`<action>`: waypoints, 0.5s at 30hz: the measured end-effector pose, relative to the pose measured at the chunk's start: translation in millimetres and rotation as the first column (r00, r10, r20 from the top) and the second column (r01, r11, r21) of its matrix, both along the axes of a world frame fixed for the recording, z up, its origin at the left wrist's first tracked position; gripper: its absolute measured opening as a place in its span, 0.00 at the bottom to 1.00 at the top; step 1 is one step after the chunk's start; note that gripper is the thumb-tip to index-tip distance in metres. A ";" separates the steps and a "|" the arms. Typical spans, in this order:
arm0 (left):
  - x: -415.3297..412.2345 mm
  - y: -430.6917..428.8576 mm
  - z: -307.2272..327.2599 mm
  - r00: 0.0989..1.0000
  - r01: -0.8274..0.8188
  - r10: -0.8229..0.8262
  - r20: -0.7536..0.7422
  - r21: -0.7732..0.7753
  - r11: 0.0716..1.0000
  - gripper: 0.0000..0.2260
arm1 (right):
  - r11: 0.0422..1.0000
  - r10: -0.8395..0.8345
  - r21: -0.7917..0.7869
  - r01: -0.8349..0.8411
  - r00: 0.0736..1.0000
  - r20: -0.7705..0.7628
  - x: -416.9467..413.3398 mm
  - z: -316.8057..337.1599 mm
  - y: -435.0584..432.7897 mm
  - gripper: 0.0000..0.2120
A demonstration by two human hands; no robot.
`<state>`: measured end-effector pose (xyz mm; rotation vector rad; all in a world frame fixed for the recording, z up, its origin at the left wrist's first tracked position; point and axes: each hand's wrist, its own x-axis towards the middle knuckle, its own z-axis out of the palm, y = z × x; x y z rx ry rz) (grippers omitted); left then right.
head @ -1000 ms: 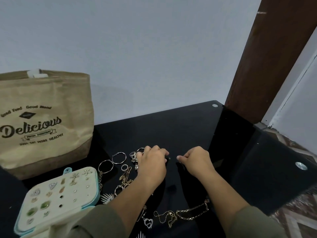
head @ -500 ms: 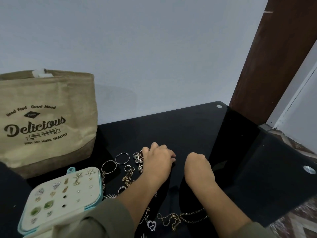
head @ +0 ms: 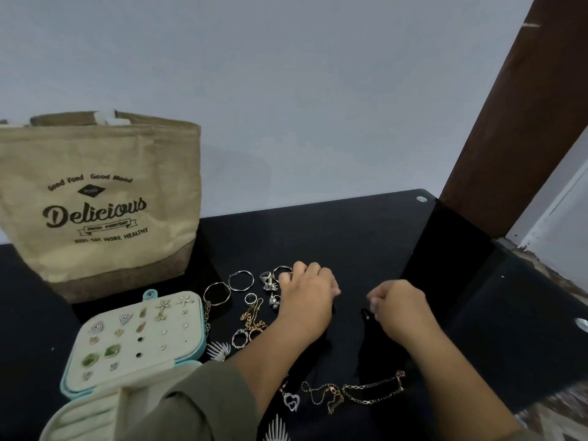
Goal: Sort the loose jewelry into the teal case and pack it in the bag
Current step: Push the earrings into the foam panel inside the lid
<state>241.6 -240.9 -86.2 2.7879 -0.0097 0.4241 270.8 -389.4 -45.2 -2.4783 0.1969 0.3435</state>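
The open teal case (head: 140, 338) lies at the front left; its cream panel holds several earrings. Behind it stands the tan jute bag (head: 101, 205). Loose jewelry is spread on the black glass table (head: 318, 237): hoop earrings (head: 241, 280), rings (head: 266, 278), a gold chain (head: 253, 316), a heart pendant (head: 291, 402) and gold bracelets (head: 372, 391). My left hand (head: 305, 294) rests knuckles-up beside the rings, fingers curled under; what they hold is hidden. My right hand (head: 397, 303) is curled, and its fingertips pinch a tiny stud earring (head: 367, 316).
A white wall runs close behind the table. A brown wooden post (head: 515, 122) rises at the right by the table's far corner. The table's right edge (head: 541, 393) drops off to a patterned floor. Silver leaf-shaped pieces (head: 218, 350) lie near the case.
My two hands, fingertips nearly touching a second ago, have drawn apart. The right hand has turned so that its fingertips show the tiny stud. The left hand stays by the rings.
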 end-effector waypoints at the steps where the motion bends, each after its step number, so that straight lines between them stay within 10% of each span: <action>1: -1.3 -0.9 1.4 1.000 0.009 -0.009 -0.014 -0.067 0.998 0.06 | 0.999 -0.002 0.039 0.001 0.999 0.034 -2.0 2.5 -7.3 0.09; 15: -4.6 -18.3 2.0 0.987 0.141 -0.065 0.144 -0.617 0.774 0.04 | 0.649 0.093 0.754 0.101 0.973 -0.211 -9.7 6.9 -17.0 0.06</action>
